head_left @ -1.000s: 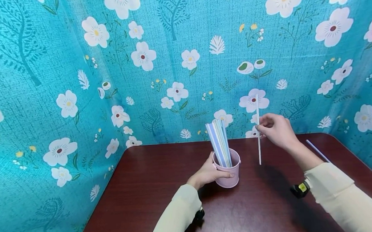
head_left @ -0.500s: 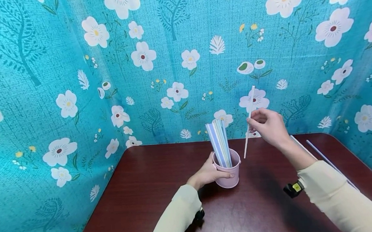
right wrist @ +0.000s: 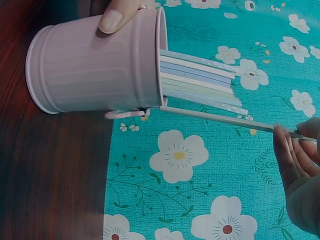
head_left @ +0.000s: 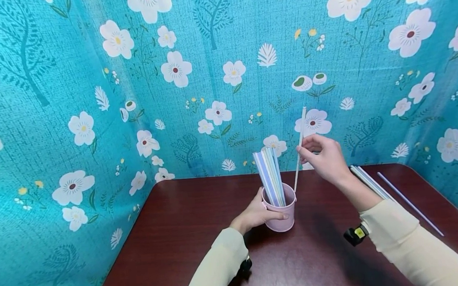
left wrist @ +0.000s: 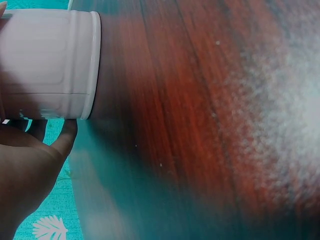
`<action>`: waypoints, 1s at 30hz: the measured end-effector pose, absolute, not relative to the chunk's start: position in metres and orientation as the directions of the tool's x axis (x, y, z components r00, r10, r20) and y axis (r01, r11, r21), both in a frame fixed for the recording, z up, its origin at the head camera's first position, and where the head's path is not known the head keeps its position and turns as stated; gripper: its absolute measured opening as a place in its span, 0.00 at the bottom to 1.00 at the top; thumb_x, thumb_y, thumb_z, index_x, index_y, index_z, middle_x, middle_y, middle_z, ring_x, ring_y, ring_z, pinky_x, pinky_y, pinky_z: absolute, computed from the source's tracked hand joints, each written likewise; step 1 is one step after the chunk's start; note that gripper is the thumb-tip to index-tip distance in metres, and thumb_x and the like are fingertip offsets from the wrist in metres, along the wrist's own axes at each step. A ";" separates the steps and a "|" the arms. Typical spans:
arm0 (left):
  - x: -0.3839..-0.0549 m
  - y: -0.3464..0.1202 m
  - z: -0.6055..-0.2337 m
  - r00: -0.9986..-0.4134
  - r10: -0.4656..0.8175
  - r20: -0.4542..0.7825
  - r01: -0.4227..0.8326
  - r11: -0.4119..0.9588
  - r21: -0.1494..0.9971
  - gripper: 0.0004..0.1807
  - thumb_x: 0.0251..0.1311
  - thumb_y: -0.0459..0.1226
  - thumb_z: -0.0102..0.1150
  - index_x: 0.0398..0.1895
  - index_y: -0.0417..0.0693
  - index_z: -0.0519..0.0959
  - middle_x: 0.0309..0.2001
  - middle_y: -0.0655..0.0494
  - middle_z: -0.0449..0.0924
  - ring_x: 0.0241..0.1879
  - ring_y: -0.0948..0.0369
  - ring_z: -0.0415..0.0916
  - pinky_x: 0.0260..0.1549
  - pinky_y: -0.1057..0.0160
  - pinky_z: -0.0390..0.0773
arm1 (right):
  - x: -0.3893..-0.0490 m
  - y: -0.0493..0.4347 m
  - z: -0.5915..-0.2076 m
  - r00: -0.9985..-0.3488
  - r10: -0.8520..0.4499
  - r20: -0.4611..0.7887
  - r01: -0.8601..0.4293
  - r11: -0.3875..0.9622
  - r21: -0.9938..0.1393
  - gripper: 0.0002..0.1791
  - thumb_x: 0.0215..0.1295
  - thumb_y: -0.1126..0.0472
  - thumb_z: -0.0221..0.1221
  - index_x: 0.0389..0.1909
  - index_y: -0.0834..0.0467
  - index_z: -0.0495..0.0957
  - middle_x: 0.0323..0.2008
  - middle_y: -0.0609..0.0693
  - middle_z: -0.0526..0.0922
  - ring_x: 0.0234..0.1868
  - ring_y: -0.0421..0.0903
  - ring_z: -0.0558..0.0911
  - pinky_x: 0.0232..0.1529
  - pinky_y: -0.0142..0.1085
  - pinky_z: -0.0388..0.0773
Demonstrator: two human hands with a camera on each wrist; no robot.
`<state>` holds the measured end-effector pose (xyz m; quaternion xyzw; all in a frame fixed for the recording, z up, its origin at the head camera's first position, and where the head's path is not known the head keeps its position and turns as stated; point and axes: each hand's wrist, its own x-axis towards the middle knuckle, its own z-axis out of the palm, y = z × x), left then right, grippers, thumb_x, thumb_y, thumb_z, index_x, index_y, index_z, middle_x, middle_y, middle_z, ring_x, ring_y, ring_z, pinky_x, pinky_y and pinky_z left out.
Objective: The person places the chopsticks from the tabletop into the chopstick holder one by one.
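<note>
A small pink bucket stands upright on the table with a bunch of straws leaning in it, blue, white and pale green. My left hand grips the bucket from its left side, thumb across the front. To the right, my right hand pinches a whitish straw between thumb and fingers, above table height. That straw is slightly tilted, its lower end at the bucket's right rim. In the right wrist view the tip of the straw meets the rim near the handle joint; whether it touches cannot be told.
Several pale straws lie on the dark red table at the right, partly hidden by my right forearm. A single blue-violet straw lies beyond them near the right edge. A turquoise flowered curtain hangs behind the table.
My right hand has moved left with the whitish straw, bringing its lower end to the bucket's rim and tilting it. More table straws show beside the forearm. The left hand and bucket have stayed put.
</note>
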<state>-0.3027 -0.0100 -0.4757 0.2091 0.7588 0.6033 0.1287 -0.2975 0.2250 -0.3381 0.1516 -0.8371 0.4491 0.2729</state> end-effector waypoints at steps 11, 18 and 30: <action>-0.301 -0.012 -0.474 -0.883 0.467 0.043 0.148 0.191 0.970 0.51 0.44 0.39 0.83 0.70 0.62 0.60 0.62 0.63 0.71 0.59 0.62 0.71 0.66 0.54 0.67 | -0.300 0.221 -0.342 -0.796 -0.033 0.605 -0.520 0.549 -0.655 0.08 0.70 0.61 0.65 0.42 0.62 0.81 0.32 0.56 0.88 0.26 0.43 0.87 0.29 0.27 0.78; -0.300 -0.011 -0.474 -0.884 0.465 0.043 0.149 0.194 0.970 0.50 0.44 0.39 0.83 0.69 0.61 0.61 0.62 0.63 0.72 0.59 0.63 0.72 0.66 0.54 0.67 | -0.306 0.221 -0.358 -0.818 -0.088 0.569 -0.508 0.576 -0.641 0.06 0.70 0.63 0.65 0.40 0.62 0.81 0.30 0.55 0.88 0.27 0.51 0.88 0.26 0.31 0.78; -0.303 -0.010 -0.475 -0.879 0.472 0.064 0.169 0.185 0.968 0.49 0.45 0.37 0.82 0.70 0.60 0.61 0.62 0.62 0.71 0.58 0.63 0.73 0.65 0.56 0.69 | -0.310 0.211 -0.382 -0.869 -0.183 0.459 -0.475 0.565 -0.674 0.03 0.69 0.66 0.64 0.39 0.62 0.80 0.30 0.56 0.86 0.27 0.52 0.85 0.27 0.37 0.82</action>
